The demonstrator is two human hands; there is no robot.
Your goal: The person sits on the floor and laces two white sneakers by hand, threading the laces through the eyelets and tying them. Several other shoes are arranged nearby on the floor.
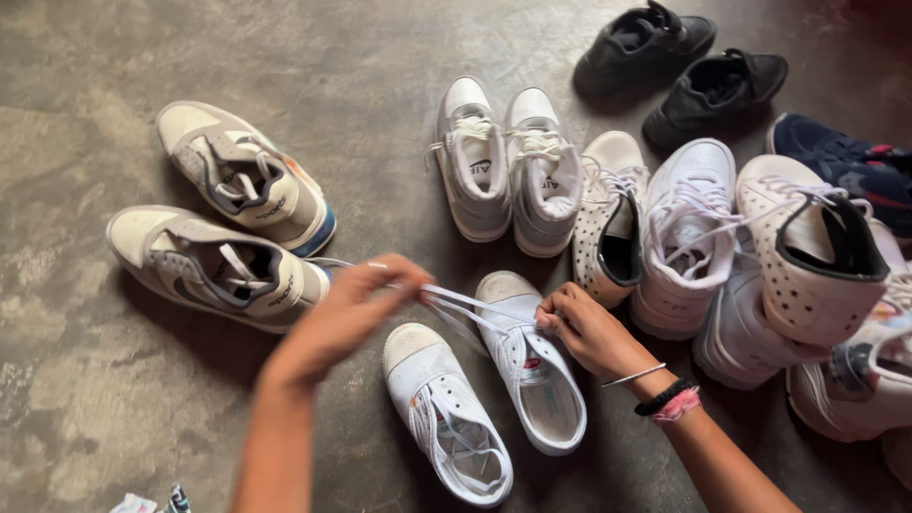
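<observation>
While pulling white flat laces (pixel 465 306) taut over a white canvas low-top sneaker (pixel 528 372) on grey concrete floor (pixel 85 380): left hand (pixel 347 313) pinched shut on lace ends, right hand (pixel 587 328) gripping laces at eyelets, matching sneaker (pixel 446 413) just left.

Bare floor (pixel 85 380) lies open left; a crowded heap of white sneakers (pixel 722 256) blocks the right

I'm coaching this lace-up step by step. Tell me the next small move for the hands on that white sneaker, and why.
Probably draw the white laces snug. The left hand holds their ends pulled out to the side, the right hand pinches them at the white sneaker, and no knot or bow shows on it yet. Its mate lies beside it.
</observation>
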